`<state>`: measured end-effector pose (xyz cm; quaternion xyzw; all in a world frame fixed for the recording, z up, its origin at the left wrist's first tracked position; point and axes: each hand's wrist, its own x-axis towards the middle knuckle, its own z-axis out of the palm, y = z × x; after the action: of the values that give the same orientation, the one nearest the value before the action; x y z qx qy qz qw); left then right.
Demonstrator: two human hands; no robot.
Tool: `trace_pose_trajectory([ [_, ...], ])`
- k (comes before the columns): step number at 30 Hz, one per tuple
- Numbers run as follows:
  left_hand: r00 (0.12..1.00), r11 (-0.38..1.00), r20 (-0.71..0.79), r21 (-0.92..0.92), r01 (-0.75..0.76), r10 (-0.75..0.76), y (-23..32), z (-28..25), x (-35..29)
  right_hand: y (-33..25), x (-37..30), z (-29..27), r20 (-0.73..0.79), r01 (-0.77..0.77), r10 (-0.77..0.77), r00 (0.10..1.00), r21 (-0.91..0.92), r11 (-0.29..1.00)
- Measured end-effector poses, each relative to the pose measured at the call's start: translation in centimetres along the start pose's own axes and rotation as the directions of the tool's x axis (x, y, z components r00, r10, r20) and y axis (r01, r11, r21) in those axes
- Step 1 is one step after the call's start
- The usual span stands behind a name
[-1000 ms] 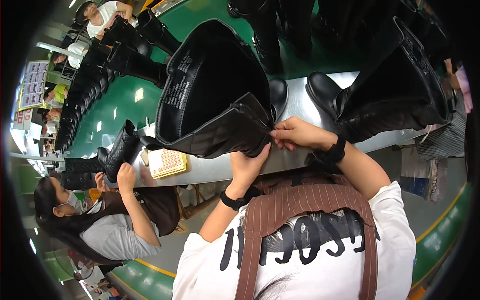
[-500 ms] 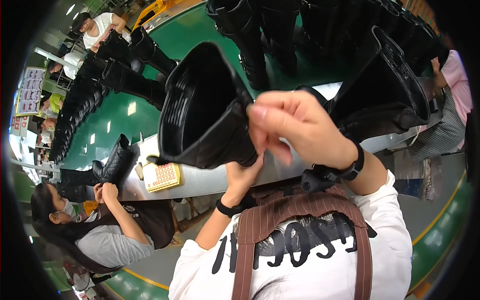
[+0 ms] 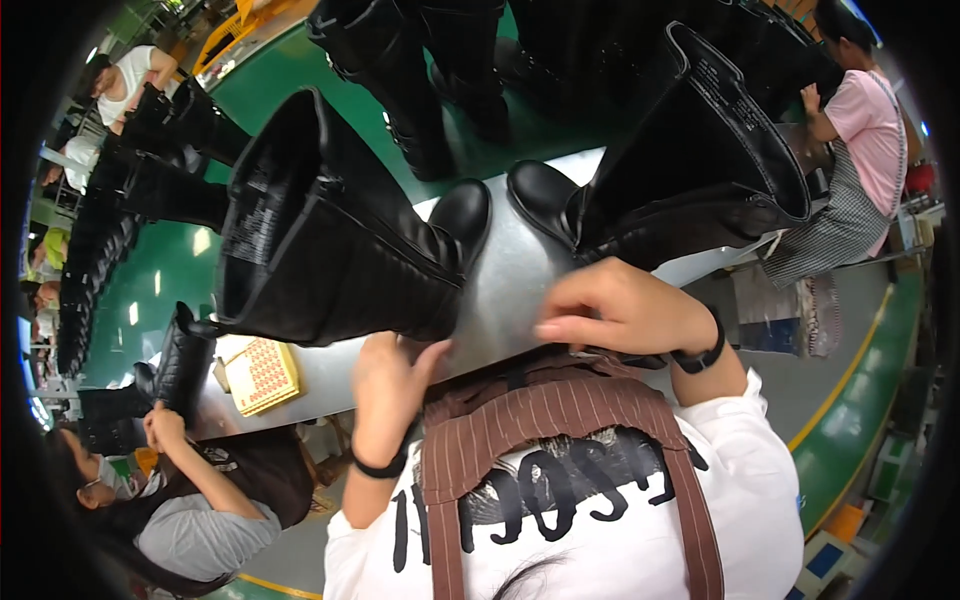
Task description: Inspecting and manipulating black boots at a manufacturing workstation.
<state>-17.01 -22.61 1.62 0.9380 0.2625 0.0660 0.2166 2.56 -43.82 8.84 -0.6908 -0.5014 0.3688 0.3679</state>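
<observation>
Two tall black boots stand on the steel-topped bench [image 3: 500, 300] in front of me, toes turned toward each other. The left boot [image 3: 370, 240] leans left, its wide shaft opening facing me. At the lower edge of that boot is my left hand [image 3: 385, 395], thumb stretched out and fingertips partly hidden; whether it touches the leather is unclear. My right hand [image 3: 625, 310] hovers over the bench edge below the right boot [image 3: 680, 160]. Its fingers are loosely bent and slightly blurred, with nothing visible in them.
A yellow pad with red marks [image 3: 265, 375] lies on the bench at left. Further left, a seated person [image 3: 200, 520] handles a quilted black boot [image 3: 180, 360]. More black boots [image 3: 390, 90] stand on the green surface beyond. A person in pink [image 3: 865, 130] works at far right.
The left boot, earlier raised close to me, now stands on the bench with its toe showing. My right hand has left its top edge and come down; my left hand has moved left.
</observation>
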Motion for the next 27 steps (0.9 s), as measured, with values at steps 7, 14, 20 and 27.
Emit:
trace_pose_trajectory([
  [7,0.901,0.878,0.335,-0.468,-0.096,0.277,4.0,-2.4,1.4,6.1,-5.7,1.8,-0.827,-0.396,-0.087,0.555,-0.355,0.847],
  [14,0.865,0.644,0.449,-0.734,0.214,0.223,10.3,11.4,8.9,11.5,-3.7,0.7,-0.663,-0.049,0.087,0.743,0.075,0.996],
  [20,0.746,0.557,0.606,-0.733,0.390,0.276,9.8,12.0,10.4,12.2,-4.0,0.5,-0.659,0.017,0.113,0.743,0.188,0.982],
  [27,0.556,0.422,0.712,-0.702,0.574,0.428,9.8,12.0,11.0,12.3,-3.6,1.1,-0.682,0.010,0.113,0.722,0.174,0.985],
])
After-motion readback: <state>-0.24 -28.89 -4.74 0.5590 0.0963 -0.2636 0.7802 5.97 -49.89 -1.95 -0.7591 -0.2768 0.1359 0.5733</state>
